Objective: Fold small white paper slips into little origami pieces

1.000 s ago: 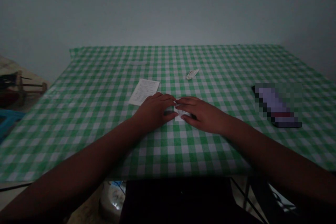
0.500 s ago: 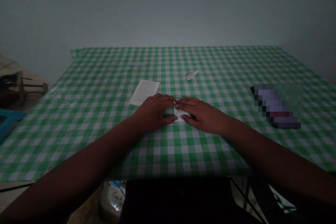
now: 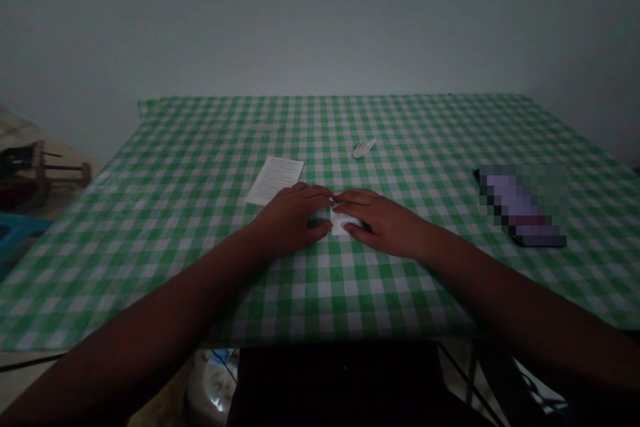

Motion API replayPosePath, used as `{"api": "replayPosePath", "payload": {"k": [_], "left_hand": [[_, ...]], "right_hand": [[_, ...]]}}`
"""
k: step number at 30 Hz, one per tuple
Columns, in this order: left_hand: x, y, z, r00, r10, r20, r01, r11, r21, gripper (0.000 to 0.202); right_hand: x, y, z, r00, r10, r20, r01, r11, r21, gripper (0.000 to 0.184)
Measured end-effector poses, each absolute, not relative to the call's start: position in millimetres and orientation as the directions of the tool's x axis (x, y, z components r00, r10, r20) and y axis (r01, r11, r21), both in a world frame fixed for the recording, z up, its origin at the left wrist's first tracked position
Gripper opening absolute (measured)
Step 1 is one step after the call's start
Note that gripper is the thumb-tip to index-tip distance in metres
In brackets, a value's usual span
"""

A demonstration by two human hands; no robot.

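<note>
A small piece of white paper [image 3: 341, 221] lies on the checked cloth between my two hands, partly covered by the right one. My right hand [image 3: 383, 219] holds it from the right, fingers over its upper part and thumb at its lower part. My left hand [image 3: 295, 215] rests at the paper's left edge. Its fingers are stretched out, thumb apart, and its fingertips meet those of the right hand at the paper's top. Behind my left hand is a printed sheet [image 3: 275, 179], its lower corner hidden by that hand. Farther back sits a small folded paper [image 3: 365, 148].
A green-and-white checked tablecloth [image 3: 430, 127] covers the table. At the right lies a phone [image 3: 520, 210], partly pixelated. Beyond the table's left edge are a blue plastic item [image 3: 20, 230] and a wooden frame [image 3: 63, 173]. A pale wall [image 3: 320, 20] stands behind.
The camera view has tilted up slightly, so the table things sit a little lower. My left thumb has drawn slightly left, away from the paper; the hands otherwise keep their places.
</note>
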State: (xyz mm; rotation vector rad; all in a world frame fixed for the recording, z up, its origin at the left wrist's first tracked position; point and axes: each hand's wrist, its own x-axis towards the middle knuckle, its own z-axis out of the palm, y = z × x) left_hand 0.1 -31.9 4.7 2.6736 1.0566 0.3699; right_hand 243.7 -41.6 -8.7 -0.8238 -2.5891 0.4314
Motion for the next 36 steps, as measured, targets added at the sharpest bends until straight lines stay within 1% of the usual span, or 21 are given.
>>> {"api": "replayPosePath", "payload": {"k": [15,20,26,32,36], "left_hand": [[0.5,-32.0,3.0,0.695,0.703,0.153,0.636,-0.7,0.326,0.033],[1.5,-31.6,1.8,0.693,0.703,0.157,0.639,-0.701,0.319,0.033],[-0.3,-29.5,3.0,0.719,0.681,0.142,0.628,-0.723,0.289,0.029],[0.0,-29.5,5.1,0.716,0.688,0.122,0.636,-0.714,0.293,0.032],[-0.4,-29.2,2.7,0.714,0.686,0.142,0.63,-0.717,0.297,0.033]], "right_hand": [[240.2,-43.7,-9.1,-0.735,0.613,0.291,0.49,0.776,-0.398,0.033],[236.8,-45.7,-6.2,-0.723,0.621,0.303,0.501,0.773,-0.39,0.037],[240.2,-44.8,-1.6,-0.775,0.545,0.32,0.458,0.833,-0.309,0.031],[243.9,-44.4,-0.5,-0.785,0.557,0.272,0.479,0.823,-0.305,0.031],[243.8,-43.4,-2.8,-0.787,0.552,0.275,0.483,0.829,-0.282,0.031]]}}
